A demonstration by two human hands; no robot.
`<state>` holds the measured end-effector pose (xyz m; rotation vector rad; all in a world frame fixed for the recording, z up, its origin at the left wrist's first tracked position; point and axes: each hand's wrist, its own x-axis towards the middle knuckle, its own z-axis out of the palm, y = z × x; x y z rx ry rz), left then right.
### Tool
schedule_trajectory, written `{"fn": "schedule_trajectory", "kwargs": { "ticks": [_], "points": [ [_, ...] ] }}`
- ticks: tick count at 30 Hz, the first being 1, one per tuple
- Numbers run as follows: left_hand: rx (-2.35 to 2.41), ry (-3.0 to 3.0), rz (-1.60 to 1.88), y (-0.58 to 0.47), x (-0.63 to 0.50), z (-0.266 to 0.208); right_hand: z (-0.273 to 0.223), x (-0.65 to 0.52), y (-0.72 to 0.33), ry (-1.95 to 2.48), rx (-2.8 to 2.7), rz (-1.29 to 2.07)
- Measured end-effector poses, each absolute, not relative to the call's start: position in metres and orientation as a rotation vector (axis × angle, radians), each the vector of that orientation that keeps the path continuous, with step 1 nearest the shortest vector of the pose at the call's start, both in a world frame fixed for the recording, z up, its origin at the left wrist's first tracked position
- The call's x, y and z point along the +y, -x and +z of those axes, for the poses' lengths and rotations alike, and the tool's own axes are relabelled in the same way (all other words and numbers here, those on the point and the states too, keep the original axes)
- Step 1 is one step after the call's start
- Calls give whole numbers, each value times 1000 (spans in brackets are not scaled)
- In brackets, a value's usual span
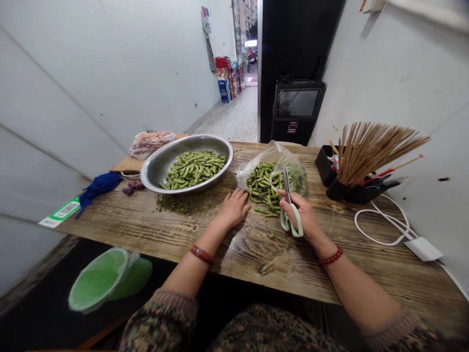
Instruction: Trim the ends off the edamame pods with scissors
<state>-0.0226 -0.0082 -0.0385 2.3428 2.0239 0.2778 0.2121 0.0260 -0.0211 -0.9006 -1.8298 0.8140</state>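
On the wooden table, my left hand (234,209) lies flat with its fingers stretched toward a clear plastic bag (271,152). Green soybean pods (264,178) fill the bag and spill out of its near side. My right hand (303,215) is closed around a pair of scissors (292,220) with pale green handles, blades pointing away and up in front of the bag. Left of the bag stands a wide steel bowl (152,168) holding many more green pods (196,168). Dark green trimmings (179,203) are scattered below the bowl's near rim.
Skewers (370,151) stand in a black holder (339,188) at right, with a white cable and adapter (425,248) nearer. At left are a blue cloth (98,189), purple bulbs (132,187) and a filled plastic bag (152,142). A green bin (135,276) stands below the table edge.
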Motion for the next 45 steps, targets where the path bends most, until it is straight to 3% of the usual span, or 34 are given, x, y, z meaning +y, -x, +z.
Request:
{"fn": "schedule_trajectory", "kwargs": {
  "ticks": [10,16,24,28,37,45],
  "points": [
    [2507,-1987,357,58,-11,-36,-19,24,-212,896,-1841,798],
    [2006,-2237,789,29,-32,-28,-18,29,-213,894,-1777,818],
    [1837,-2432,517,-14,-15,-23,-19,30,-211,912,-1580,1195],
    [1841,-2418,520,-13,-14,-23,-19,29,-211,843,-1686,1170],
    [1770,-1766,1079,-1,-16,-29,-15,25,-213,737,-1941,922],
    [1683,-2141,883,2,-14,-38,-20,31,-215,799,-1958,778]
  ]
}}
